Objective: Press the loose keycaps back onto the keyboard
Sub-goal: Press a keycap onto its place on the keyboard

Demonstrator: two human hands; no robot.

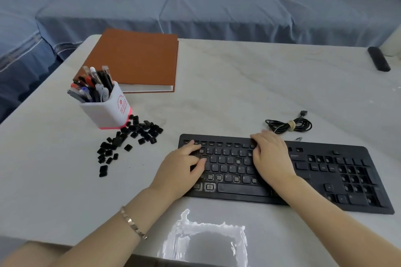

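Black keyboard (338, 171) lies front-right on the table (238, 84), some sockets bare. My left hand (184, 166) is on its left keys, fingers bent; can't tell if it holds a cap. My right hand (271, 158) rests flat and relaxed mid-keyboard. Loose keycaps (130, 138) are heaped well left, touching the pen cup (106, 112).

Both forearms reaching forward from bottom edge, bare, angling slightly toward each other. Palm-down left hand (184, 167) stretching index finger forward-left, other fingers bending under with tips pointing down, thumb tucking in beside them; whether it is pinching anything cannot be told. Palm-down right hand (271, 158) lying flat, fingers nearly straight and close together, pointing forward-left, wrist sitting low. Hands sitting near each other, not touching.
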